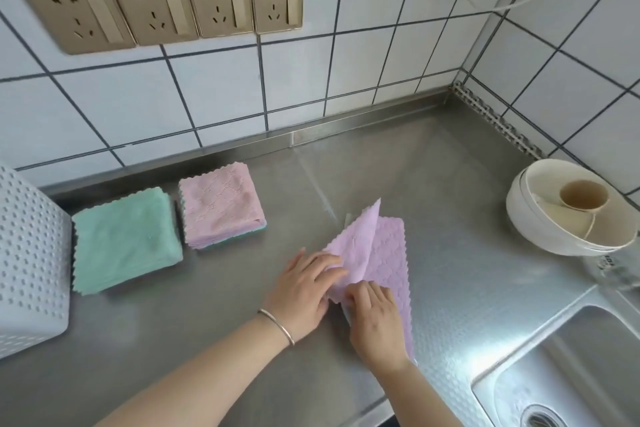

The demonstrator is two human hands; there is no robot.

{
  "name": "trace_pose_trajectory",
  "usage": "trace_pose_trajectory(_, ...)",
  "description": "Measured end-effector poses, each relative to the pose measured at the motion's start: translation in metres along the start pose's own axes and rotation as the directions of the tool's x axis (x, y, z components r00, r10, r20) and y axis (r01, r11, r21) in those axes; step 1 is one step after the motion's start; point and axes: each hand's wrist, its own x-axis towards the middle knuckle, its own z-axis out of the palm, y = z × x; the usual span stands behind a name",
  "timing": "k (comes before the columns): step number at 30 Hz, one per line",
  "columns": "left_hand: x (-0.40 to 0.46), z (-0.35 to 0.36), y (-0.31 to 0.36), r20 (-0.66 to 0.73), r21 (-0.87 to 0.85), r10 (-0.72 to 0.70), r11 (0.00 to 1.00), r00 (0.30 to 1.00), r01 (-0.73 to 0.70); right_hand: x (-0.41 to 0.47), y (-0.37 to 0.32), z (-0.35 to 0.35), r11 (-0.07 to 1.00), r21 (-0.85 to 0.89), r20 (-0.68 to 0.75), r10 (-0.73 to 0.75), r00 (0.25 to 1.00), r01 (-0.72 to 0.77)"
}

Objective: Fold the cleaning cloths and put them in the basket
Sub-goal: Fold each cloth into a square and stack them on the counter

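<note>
Both hands, left hand [304, 288] and right hand [375, 317], press a lilac cloth [384, 246] on the steel counter [207, 305].

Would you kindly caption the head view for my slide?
Both hands, left and right, fold a lilac cloth on a steel counter.
</note>
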Motion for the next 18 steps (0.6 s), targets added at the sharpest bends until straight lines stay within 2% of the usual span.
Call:
trace_pose_trajectory(4, 0.002, -0.035, -0.01, -0.084, -0.189, -0.088, 0.979, 0.993, 0.071, 0.013, -0.015, -0.019, 0.99, 0.137, -0.043, -0.003, 0.999, 0.009)
trace_pose_trajectory(8, -0.013, -0.08, -0.012, -0.129, -0.256, -0.165, 0.958, 0.978, 0.128, 0.023, -0.027, -0.034, 0.997, 0.025, 0.09, -0.072, 0.993, 0.07)
trace_pose_trajectory(12, -0.037, -0.126, -0.028, -0.252, -0.192, -0.204, 0.969, 0.946, 0.158, 0.022, -0.029, -0.042, 0.992, -0.026, 0.256, 0.123, 0.959, -0.12)
trace_pose_trajectory(15, -0.063, -0.163, -0.044, -0.313, -0.19, -0.243, 0.963, 0.918, 0.191, 0.035, -0.042, -0.059, 0.962, -0.042, 0.344, 0.269, 0.9, -0.271)
trace_pose_trajectory(18, -0.089, -0.195, -0.061, -0.352, -0.278, -0.392, 0.911, 0.85, 0.305, 0.056, -0.056, -0.074, 0.96, -0.009, 0.364, 0.263, 0.894, -0.279)
